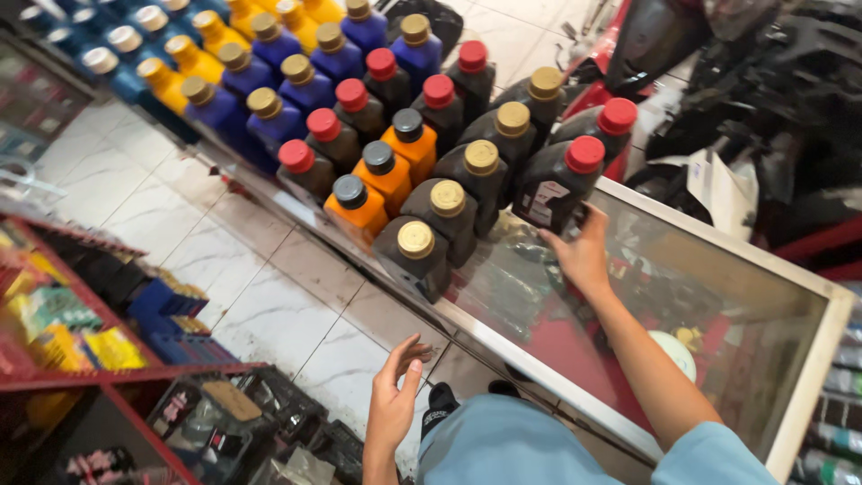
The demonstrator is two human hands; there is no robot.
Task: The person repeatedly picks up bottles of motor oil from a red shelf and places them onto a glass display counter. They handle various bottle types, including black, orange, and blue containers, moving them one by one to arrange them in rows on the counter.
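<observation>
Low in the frame, left hand (392, 395) is hanging spread and empty; right hand (582, 251) is gripping the red-capped black bottle (555, 184), steadying it on the glass bench (718, 269).

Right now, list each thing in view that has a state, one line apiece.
Right hand: gripping the black red-capped bottle.
Left hand: open, holding nothing, over the tiled floor.
Black red-capped bottle: upright, capped, on the glass counter.
Other bottles: upright, capped, in rows.
</observation>
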